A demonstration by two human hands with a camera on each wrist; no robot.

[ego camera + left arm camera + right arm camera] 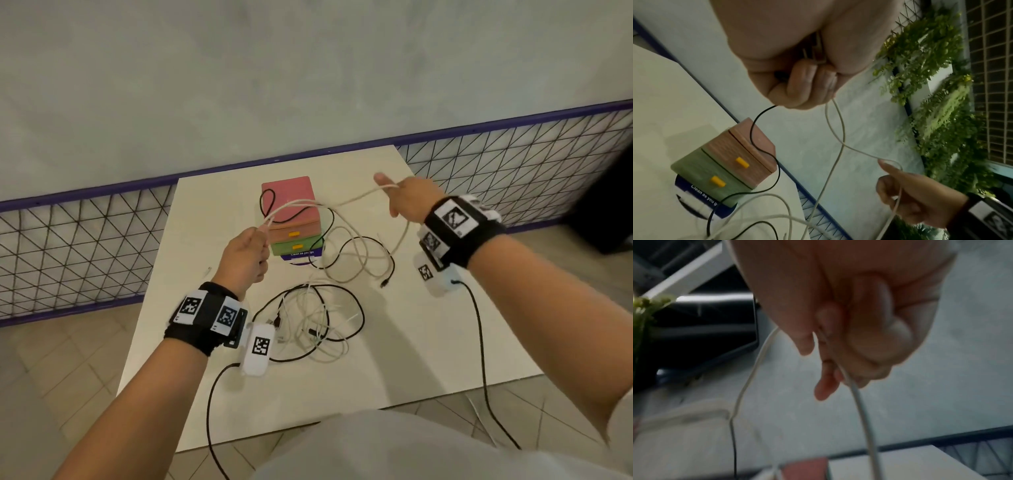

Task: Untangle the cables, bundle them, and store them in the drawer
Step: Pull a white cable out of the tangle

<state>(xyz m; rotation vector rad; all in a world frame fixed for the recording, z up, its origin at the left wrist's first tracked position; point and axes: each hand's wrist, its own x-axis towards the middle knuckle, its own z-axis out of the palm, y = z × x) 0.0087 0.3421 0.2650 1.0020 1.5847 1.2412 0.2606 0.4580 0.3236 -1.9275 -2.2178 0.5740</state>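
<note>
My left hand (255, 248) is a fist over the white table (212, 219), gripping a white cable (356, 197) and a black cable (750, 133). The white cable stretches right to my raised right hand (399, 197), where it hooks over the index finger and runs between the curled fingers (861, 408). The left wrist view shows my left hand (803, 84) with both cables hanging from it. The black one drapes over the pink and green drawer unit (289, 192), whose drawers are closed. A tangle of black and white cables (315, 318) lies near me on the table.
More loose loops (356, 260) lie right of the drawer unit. A purple-framed wire fence (85, 246) runs behind the table, with a grey wall beyond. Black leads from my wrist cameras (479, 342) hang over the table's near edge.
</note>
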